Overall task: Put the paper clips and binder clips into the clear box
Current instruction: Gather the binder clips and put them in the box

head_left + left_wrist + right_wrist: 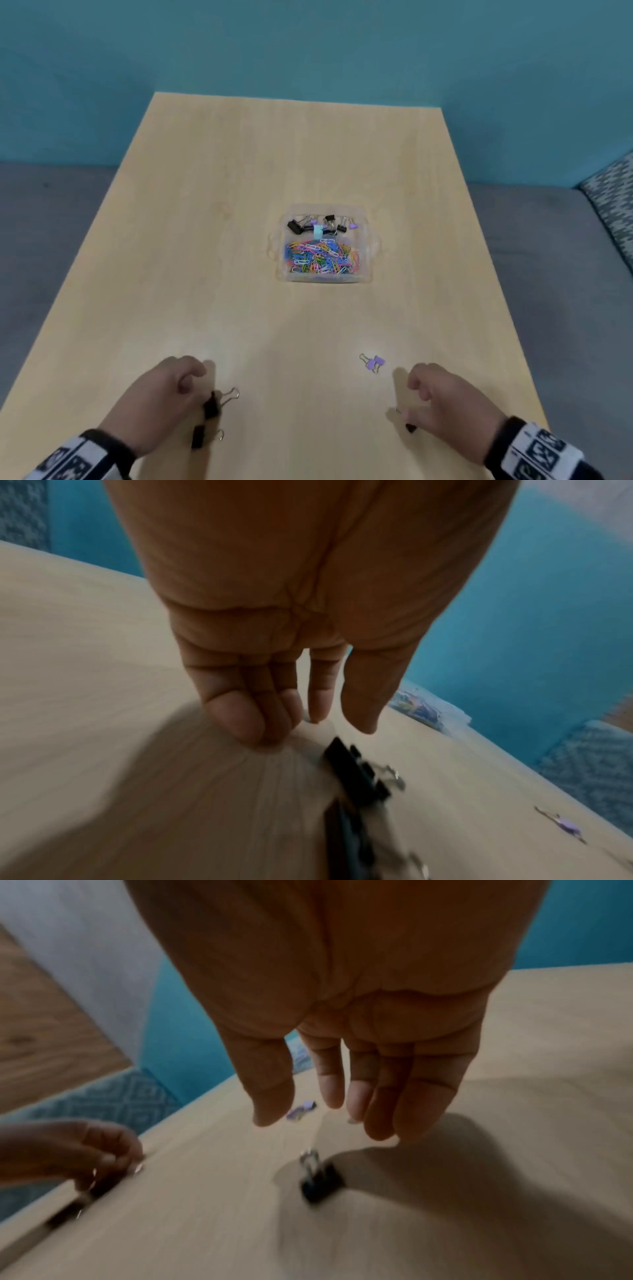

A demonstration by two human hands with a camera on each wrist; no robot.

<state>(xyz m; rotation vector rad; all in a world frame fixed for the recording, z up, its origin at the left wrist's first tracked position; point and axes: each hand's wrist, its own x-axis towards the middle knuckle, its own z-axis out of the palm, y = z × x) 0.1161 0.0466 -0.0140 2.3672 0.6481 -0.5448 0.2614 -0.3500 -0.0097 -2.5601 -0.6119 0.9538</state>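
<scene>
Wooden table (239,205), both hands loosely curled, empty

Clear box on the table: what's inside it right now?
The clear plastic box holds a heap of multicoloured paper clips at its near end and several binder clips, black, purple and one light blue, at its far end. Anything beneath the heap is covered.

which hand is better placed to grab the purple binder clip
Right. The purple binder clip lies just ahead of the right hand, which holds nothing. The left hand is across the table by black clips.
</scene>
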